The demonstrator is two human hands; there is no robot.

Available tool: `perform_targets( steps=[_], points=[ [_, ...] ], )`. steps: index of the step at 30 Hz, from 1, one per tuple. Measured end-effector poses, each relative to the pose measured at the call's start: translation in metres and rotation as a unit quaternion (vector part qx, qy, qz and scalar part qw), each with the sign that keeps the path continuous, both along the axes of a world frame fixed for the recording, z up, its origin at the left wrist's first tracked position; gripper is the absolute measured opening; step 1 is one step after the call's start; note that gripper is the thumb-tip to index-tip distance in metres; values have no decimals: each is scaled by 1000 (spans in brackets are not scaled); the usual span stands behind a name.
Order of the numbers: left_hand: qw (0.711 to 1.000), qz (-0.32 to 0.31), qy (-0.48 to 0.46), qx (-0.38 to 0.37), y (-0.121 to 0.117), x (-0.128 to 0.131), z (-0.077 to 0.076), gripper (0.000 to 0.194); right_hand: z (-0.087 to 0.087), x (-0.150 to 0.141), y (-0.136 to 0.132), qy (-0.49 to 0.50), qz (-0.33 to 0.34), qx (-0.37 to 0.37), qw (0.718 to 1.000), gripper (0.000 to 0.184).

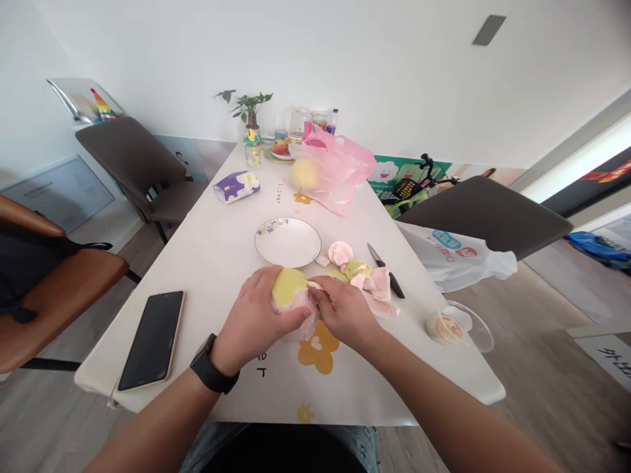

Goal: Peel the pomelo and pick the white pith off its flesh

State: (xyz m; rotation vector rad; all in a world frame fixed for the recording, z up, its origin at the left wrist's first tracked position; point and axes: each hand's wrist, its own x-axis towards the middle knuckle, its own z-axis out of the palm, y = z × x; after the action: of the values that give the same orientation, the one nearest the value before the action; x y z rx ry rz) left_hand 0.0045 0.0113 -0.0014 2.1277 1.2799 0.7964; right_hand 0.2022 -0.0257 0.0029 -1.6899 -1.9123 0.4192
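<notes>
A partly peeled pomelo (290, 288) is held above the near part of the table, with yellow rind on top and pale pink pith below. My left hand (261, 312) wraps round its left side, thumb across the front. At its right side my right hand (340, 309) pinches the edge of the rind, fingers closed on it. Pieces of pomelo peel (379, 284) lie to the right, pink side up on some and yellow on others. Beside them rests a knife (389, 272) with a black handle. Just beyond the fruit sits a white plate (288, 243) with nothing on it.
A phone (152, 340) lies at the left edge, a clear plastic container (461, 327) at the right. Farther back are a tissue pack (236, 187), a pink plastic bag (340, 167) by another pomelo (304, 174), and a potted plant (251, 108). Chairs flank the table.
</notes>
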Motion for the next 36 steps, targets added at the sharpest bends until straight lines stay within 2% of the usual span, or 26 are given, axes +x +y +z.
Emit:
perform_targets(
  steps=[3,7,12,15,18,19,21,24,27,31,34,36],
  points=[
    [1000,4,6,12,-3,5,-1,73,-2,4,-3,110,-24,-22,993,27],
    [1000,4,3,23,-7,7,-1,71,-4,1,-5,254,-74,-58,963,27],
    [998,17,-9,59,-13,6,-5,70,-2,-1,-7,291,-112,-106,944,32],
    [999,11,-10,44,-12,3,-4,69,10,4,-6,212,-76,-120,967,28],
    [999,-25,-5,34,-10,-2,-2,70,30,9,0,25,15,-108,994,33],
    [999,-37,-4,37,-10,-4,-1,70,37,9,3,-49,47,-113,991,29],
    [998,-48,-7,44,-10,-8,-2,71,48,7,9,-176,99,-144,969,26],
    [998,-44,-27,41,-9,-13,-7,71,58,1,17,-255,144,-184,938,33],
    [996,-44,-62,36,-8,-19,-12,70,61,-2,22,-218,162,-192,943,38],
    [993,-49,-101,23,-8,-25,-17,71,55,5,29,-109,160,-175,965,37],
    [990,-46,-133,-20,-5,-33,-23,73,40,9,31,26,119,-206,971,36],
    [984,-38,-162,-58,-2,-42,-30,76,25,6,30,134,95,-244,956,39]
  ],
)
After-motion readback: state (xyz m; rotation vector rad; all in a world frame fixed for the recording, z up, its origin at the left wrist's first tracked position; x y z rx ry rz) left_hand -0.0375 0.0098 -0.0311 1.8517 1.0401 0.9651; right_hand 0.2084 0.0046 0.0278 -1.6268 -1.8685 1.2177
